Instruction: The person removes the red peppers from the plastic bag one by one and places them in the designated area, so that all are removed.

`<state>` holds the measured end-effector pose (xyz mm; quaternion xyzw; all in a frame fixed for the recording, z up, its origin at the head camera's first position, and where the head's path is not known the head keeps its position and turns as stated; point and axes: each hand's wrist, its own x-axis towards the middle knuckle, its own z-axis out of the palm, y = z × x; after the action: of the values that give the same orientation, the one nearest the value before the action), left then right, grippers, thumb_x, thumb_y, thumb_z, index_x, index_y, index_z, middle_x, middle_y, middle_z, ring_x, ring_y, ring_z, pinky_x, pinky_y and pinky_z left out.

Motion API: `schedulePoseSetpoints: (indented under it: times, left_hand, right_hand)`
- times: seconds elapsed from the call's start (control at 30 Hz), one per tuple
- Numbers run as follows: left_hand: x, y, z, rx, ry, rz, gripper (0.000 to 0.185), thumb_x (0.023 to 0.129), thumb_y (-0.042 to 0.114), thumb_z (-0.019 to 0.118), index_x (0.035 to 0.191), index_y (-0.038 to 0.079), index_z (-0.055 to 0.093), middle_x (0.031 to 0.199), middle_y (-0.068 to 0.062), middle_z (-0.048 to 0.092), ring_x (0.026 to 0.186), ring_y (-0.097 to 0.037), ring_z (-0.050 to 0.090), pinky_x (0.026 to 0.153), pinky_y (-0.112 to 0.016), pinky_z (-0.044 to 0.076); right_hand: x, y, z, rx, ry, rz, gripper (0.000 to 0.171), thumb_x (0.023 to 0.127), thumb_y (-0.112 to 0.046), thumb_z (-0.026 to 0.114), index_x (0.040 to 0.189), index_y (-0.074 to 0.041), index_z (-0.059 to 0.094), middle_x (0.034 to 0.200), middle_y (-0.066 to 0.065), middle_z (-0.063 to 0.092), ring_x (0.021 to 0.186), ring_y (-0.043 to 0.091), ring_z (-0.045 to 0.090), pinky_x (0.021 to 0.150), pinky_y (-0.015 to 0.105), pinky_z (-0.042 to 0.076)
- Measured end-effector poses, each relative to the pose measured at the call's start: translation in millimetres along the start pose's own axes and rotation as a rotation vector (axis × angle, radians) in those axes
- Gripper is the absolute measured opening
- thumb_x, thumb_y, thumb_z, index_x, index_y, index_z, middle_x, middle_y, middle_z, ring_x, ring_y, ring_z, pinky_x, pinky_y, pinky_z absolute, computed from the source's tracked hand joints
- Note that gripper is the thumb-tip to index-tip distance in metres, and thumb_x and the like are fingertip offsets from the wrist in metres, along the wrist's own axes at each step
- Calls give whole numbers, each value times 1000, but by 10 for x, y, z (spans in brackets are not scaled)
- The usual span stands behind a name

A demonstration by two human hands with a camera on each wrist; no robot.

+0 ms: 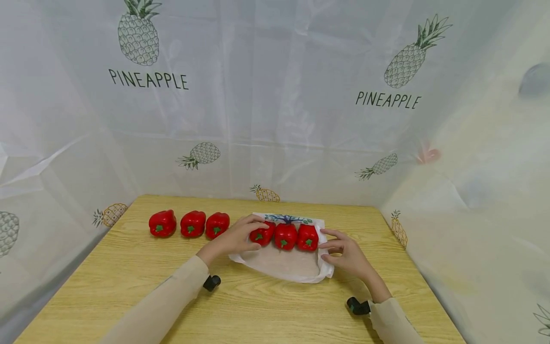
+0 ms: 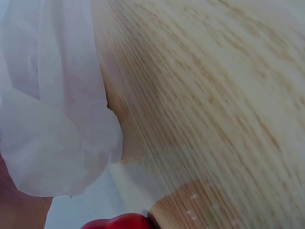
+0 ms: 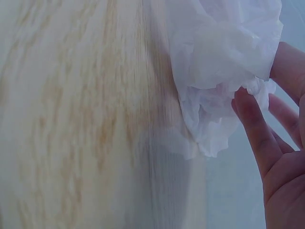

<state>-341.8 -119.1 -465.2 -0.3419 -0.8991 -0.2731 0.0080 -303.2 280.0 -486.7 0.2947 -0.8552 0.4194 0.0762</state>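
A person's left hand (image 1: pixel 235 237) curls over the leftmost of 3 red peppers on the bag (image 1: pixel 284 236), while the right hand (image 1: pixel 345 252), fingers relaxed and nearly straight, touches the crumpled edge of the white plastic bag (image 1: pixel 281 265) at 3 o'clock. The step looks like bagging, and the next move likely calls for opening the bag's mouth. The peppers seem to sit on the flat bag, with 3 loose peppers (image 1: pixel 189 223) at 9 o'clock on the wooden table (image 1: pixel 266 310).
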Motion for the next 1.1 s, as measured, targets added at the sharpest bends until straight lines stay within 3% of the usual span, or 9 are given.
schedulePoseSetpoints:
  times: [0.23,0.53,0.8,0.97,1.1]
  left_hand:
    - [1,-4,9,-23,-6,-8,54,94,16,82,145,19,64,163,-9,44,149,-40,36,117,-61,41]
    - [1,-25,32,-30,-5,11,58,95,15,82,149,22,62,157,-5,45,142,-34,38,111,-52,46]
    - [27,-24,35,-40,-18,22,56,96,7,75,149,19,61,164,-11,42,147,-41,38,115,-61,40]
    - [25,-56,45,-69,-25,35,53,99,9,73,150,21,61,161,-9,42,142,-34,43,106,-48,48]
    - [24,-71,51,-98,-26,39,49,102,13,71,149,21,62,156,-8,42,122,-22,53,89,-32,52]
  right_hand:
    - [5,-12,0,6,-6,7,23,88,-1,86,111,-1,82,153,19,55,110,33,73,90,45,63]
    - [14,-4,6,-6,-2,0,24,88,-3,86,112,-2,82,153,19,55,110,33,73,89,44,64]
    - [9,42,12,-30,4,-12,23,87,-3,87,110,-5,83,153,16,56,109,28,73,88,37,64]
    - [12,58,12,-20,4,-20,24,87,-2,87,110,-4,83,153,16,56,109,26,73,88,36,64]
    - [15,61,8,-4,-3,-23,24,87,-3,87,110,-4,83,153,17,56,109,27,74,88,37,64]
